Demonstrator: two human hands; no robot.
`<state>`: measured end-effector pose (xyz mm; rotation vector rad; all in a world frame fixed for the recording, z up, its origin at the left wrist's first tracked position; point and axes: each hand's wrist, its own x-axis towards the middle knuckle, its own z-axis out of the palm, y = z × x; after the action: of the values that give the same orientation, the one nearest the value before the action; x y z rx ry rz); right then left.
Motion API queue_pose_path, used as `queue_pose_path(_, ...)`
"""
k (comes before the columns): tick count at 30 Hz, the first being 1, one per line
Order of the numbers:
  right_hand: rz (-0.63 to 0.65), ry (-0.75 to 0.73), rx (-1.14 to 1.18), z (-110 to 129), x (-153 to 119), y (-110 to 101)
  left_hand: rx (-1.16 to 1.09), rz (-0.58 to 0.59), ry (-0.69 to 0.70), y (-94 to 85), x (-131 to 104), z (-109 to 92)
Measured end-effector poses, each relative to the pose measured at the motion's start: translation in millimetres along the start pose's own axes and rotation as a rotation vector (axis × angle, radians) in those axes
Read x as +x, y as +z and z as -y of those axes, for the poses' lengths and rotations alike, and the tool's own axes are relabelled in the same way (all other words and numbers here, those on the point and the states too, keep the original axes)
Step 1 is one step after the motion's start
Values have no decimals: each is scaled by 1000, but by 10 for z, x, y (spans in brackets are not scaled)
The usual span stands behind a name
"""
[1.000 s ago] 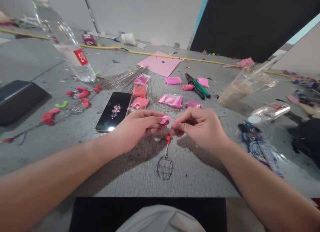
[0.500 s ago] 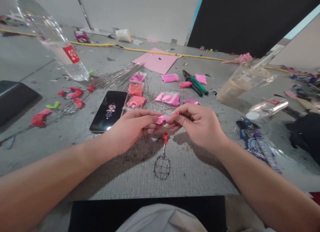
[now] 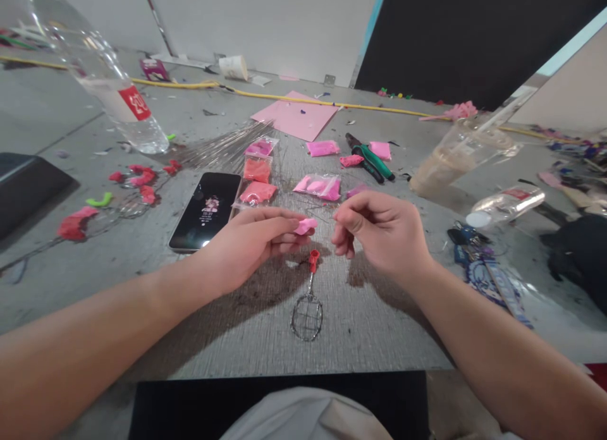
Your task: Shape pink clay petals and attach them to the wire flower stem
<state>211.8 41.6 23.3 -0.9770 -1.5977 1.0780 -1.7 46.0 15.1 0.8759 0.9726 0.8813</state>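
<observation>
A small lump of pink clay is pinched between the thumb and fingers of my left hand. To its right and apart from it, my right hand has thumb and forefinger pressed together; whatever may be between them is too small to make out. Below and between both hands, a small wire racket lies on the grey table, its handle end wrapped in red. Just beyond the hands are a bag of pink clay and bags of coral clay.
A phone lies left of my left hand. Pliers, a pink sheet and thin wires lie farther back. A water bottle stands at left; a cup and a lying bottle are at right.
My right hand has moved right, away from the pink clay and my left hand, opening a gap between them. My left hand still holds the lump in nearly the same place.
</observation>
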Motion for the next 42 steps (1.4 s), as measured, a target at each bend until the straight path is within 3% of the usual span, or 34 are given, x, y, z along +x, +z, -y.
queue_pose_path(5, -27, -114, -335, 41, -34, -32, 10, -6, -16, 9, -6, -6)
queue_pose_path(8, -48, -145, -420, 66, -44, -28, 16, 1, -19, 4, -8, -10)
queue_pose_path(12, -37, -81, -190, 20, -14, -5, 1, 6, -11, -8, -3, -8)
queue_pose_path(17, -1, 138, 116, -7, 59, 31, -14, 31, 3, -20, 20, 13)
queue_pose_path(22, 41, 242, 207, 42, 67, 29, -19, 37, 6, -22, 18, 16)
queue_pose_path(30, 134, 200, 140, 49, 27, 19, -16, 36, -1, -12, 14, 11)
queue_pose_path(35, 64, 194, 120, 64, 21, 35, -10, 38, -9, -20, 20, 11)
queue_pose_path(42, -13, 74, 125, -13, 43, 35, -21, 0, -2, -30, 35, 24)
